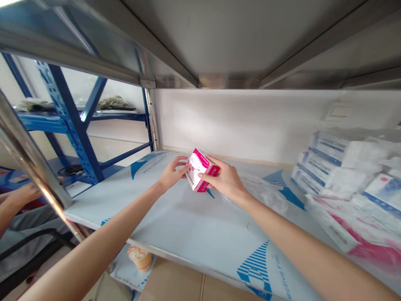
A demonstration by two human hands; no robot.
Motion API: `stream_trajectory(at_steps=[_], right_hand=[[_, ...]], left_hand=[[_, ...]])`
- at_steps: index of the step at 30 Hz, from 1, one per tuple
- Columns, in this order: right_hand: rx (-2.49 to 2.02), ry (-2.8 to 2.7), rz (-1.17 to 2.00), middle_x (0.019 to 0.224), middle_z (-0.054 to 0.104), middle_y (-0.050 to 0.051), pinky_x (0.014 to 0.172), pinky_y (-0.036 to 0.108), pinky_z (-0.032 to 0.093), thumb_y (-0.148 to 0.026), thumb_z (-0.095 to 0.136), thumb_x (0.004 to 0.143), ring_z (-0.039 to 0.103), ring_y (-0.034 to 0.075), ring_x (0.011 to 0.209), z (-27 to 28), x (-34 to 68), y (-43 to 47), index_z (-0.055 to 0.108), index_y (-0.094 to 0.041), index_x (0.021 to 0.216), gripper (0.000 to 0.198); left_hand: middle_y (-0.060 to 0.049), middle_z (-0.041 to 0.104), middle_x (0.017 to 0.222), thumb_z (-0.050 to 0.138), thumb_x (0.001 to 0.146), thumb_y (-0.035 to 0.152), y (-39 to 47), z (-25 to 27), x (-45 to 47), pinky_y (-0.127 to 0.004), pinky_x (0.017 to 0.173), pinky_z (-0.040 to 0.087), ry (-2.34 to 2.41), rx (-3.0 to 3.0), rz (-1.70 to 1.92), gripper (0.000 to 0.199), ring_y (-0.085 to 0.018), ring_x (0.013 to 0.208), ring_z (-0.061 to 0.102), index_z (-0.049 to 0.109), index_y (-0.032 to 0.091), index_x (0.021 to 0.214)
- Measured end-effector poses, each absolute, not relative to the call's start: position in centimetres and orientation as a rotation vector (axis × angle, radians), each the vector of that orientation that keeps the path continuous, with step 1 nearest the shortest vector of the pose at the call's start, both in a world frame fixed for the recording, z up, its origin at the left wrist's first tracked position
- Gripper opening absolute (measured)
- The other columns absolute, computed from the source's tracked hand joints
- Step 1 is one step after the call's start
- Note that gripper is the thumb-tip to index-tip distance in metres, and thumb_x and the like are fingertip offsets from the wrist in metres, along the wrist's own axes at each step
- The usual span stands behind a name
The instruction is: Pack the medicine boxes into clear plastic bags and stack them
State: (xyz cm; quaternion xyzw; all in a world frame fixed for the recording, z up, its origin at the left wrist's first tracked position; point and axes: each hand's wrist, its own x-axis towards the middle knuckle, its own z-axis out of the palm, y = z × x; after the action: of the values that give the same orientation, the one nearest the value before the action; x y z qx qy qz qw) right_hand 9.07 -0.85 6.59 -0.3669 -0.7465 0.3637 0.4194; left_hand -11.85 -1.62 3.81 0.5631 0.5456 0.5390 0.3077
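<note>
Being pinched between the thumb and fingers of the right hand (227, 177), a small pink-and-white cardboard box (198, 171) is held tilted above a pale shelf board covered in blue-printed film (188, 230). Its contents cannot be seen. The left hand (174, 172) is placed at the box's left edge, fingers loosely curled (whether the edge is pinched cannot be told). Beside the right forearm, a crumpled clear plastic bag (266, 196) is spread. Farther right, blue-and-white cartons (321, 161) are stacked near pink-and-white packages (360, 234), blurred. Below, a cream-and-orange patterned cup (143, 260) is seen beside a brown cardboard carton (178, 282).
</note>
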Motion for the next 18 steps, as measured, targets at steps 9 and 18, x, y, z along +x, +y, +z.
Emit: stream_trajectory(at_steps=[9, 18], right_hand=[[-1.009, -2.237, 0.378, 0.101, 0.077, 0.010, 0.089, 0.042, 0.055, -0.039, 0.079, 0.077, 0.072, 0.033, 0.101, 4.6, -2.5, 1.0, 0.048, -0.025, 0.147, 0.078], [-0.957, -2.166, 0.796, 0.105, 0.078, 0.005, 0.087, 0.029, 0.056, -0.029, 0.082, 0.074, 0.075, 0.020, 0.092, 1.4, -9.6, 4.0, 0.042, -0.023, 0.149, 0.085]], left_hand=[[-0.009, 0.075, 0.114, 0.062, 0.074, 0.025, -2.9, 1.6, -19.2, -0.047, 0.104, 0.050, 1.515, 1.563, 1.432, 0.059, -0.031, 0.114, 0.067, 0.063, 0.021, 0.133], [-0.007, 0.073, 0.119, 0.074, 0.071, 0.035, -3.1, 1.5, -23.9, -0.042, 0.098, 0.052, 1.575, 1.594, 1.498, 0.068, -0.029, 0.112, 0.067, 0.057, 0.022, 0.135]])
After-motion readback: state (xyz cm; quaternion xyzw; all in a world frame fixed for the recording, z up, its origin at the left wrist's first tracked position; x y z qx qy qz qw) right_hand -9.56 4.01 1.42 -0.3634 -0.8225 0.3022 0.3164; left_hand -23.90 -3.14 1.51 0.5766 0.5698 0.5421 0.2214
